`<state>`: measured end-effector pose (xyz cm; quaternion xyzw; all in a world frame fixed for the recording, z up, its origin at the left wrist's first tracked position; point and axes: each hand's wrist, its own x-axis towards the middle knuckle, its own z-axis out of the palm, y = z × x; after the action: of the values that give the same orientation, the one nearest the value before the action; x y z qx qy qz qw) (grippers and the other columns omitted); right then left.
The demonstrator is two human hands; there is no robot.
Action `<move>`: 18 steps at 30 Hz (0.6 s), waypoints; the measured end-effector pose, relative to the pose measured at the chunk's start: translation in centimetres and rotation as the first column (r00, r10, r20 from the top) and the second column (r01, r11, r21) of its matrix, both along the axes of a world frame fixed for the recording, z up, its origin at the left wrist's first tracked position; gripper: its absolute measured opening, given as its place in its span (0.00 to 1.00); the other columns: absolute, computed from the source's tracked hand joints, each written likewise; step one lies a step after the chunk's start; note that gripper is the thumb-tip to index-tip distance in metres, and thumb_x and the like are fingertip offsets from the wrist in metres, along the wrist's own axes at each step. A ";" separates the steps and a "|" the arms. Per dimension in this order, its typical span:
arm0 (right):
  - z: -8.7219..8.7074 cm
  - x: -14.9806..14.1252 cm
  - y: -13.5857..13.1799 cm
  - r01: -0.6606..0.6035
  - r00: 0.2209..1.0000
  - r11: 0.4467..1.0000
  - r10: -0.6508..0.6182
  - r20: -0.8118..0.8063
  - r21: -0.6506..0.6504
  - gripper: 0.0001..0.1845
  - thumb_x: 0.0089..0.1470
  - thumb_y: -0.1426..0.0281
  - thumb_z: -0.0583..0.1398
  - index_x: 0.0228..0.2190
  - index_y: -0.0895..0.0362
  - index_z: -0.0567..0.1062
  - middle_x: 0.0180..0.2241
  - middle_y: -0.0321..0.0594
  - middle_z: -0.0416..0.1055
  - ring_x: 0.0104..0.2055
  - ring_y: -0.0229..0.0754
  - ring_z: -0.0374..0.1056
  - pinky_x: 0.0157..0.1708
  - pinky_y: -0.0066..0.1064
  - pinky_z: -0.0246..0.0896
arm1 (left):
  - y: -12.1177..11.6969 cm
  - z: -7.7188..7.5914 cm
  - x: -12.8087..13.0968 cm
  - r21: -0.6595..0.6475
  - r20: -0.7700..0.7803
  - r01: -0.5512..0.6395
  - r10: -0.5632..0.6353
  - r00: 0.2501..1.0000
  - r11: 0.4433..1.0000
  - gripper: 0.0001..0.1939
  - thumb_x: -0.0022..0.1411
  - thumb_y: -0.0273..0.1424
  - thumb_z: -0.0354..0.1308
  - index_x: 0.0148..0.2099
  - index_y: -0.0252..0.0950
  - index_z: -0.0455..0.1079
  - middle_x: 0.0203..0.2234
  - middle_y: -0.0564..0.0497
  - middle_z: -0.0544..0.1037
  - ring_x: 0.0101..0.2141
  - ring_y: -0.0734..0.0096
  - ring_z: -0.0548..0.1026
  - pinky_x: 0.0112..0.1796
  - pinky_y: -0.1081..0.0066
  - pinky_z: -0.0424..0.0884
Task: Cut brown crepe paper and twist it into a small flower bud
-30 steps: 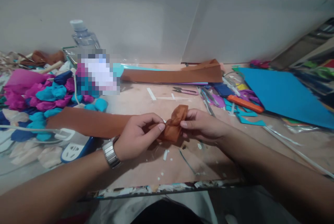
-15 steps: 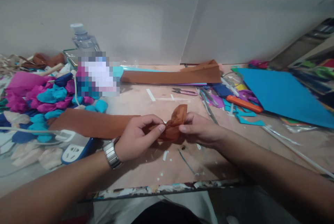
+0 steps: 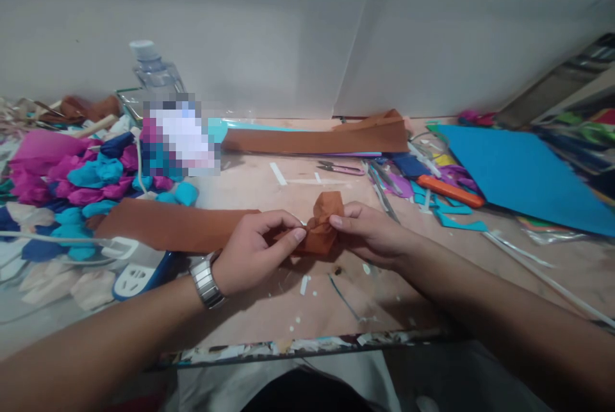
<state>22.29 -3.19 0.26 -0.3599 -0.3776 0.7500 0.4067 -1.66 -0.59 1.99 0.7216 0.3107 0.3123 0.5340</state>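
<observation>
Between my hands, just above the tabletop, is a strip of brown crepe-like paper, bunched and twisted at its right end. My left hand pinches its gathered part between thumb and forefinger. My right hand has its thumb pressed on the folded end, with the other fingers behind it. A long flat stretch of brown paper lies to the left and passes behind my left hand; whether it joins the bunched piece is hidden.
Crumpled pink and blue paper pieces heap at the left beside a power strip and a plastic bottle. Folded brown paper and small snips lie behind. At right are an orange cutter and a blue sheet.
My right thumb has shifted slightly up and inward over the brown paper. The paper's right end is now more folded over and bunched. My left hand stays nearly still.
</observation>
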 end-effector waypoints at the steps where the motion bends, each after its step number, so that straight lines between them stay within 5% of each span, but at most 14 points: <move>1: 0.0 0.1 0.1 0.016 1.000 1.000 -0.016 0.012 -0.002 0.19 0.50 0.56 0.75 0.32 0.61 0.84 0.31 0.42 0.82 0.31 0.36 0.74 0.36 0.28 0.67 | 0.0 0.0 0.0 -0.006 0.003 -0.002 0.002 1.000 1.000 0.12 0.70 0.38 0.61 0.39 0.33 0.76 0.30 0.49 0.80 0.28 0.72 0.78 0.32 0.74 0.75; 4: -0.2 0.2 0.3 0.066 0.997 0.998 -0.066 0.047 -0.001 0.20 0.52 0.55 0.74 0.32 0.61 0.83 0.29 0.41 0.81 0.27 0.35 0.70 0.29 0.26 0.63 | 0.2 -0.3 0.0 0.002 0.002 -0.025 0.024 1.000 1.000 0.12 0.70 0.37 0.61 0.40 0.34 0.77 0.31 0.49 0.81 0.29 0.73 0.78 0.32 0.74 0.75; 14: 0.1 0.2 0.7 0.175 0.980 0.985 -0.174 0.095 -0.006 0.18 0.54 0.58 0.71 0.38 0.60 0.80 0.34 0.40 0.77 0.30 0.35 0.66 0.31 0.28 0.61 | 0.4 -0.4 0.0 0.115 -0.069 -0.094 0.102 0.992 0.989 0.12 0.70 0.37 0.61 0.40 0.35 0.79 0.32 0.50 0.82 0.32 0.72 0.77 0.35 0.74 0.73; 16: 0.0 0.2 1.0 0.271 0.951 0.961 -0.277 0.139 0.058 0.16 0.57 0.58 0.68 0.40 0.56 0.77 0.36 0.36 0.73 0.31 0.36 0.65 0.29 0.28 0.58 | 0.4 -0.4 0.0 0.156 -0.103 -0.087 0.104 0.989 0.984 0.12 0.71 0.37 0.60 0.40 0.35 0.79 0.31 0.50 0.83 0.31 0.71 0.78 0.35 0.73 0.72; 18: 0.2 0.3 1.1 0.397 0.856 0.880 -0.458 0.241 0.263 0.12 0.58 0.60 0.67 0.39 0.53 0.73 0.38 0.35 0.70 0.34 0.37 0.64 0.31 0.29 0.58 | 0.4 -0.3 0.0 0.236 -0.152 -0.064 0.102 0.983 0.970 0.11 0.71 0.36 0.60 0.40 0.36 0.79 0.33 0.50 0.84 0.33 0.70 0.79 0.37 0.70 0.72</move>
<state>22.62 -2.11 0.48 -0.4995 -0.4191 0.5351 0.5372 -1.68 -0.19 1.67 0.7881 0.3450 0.3082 0.4060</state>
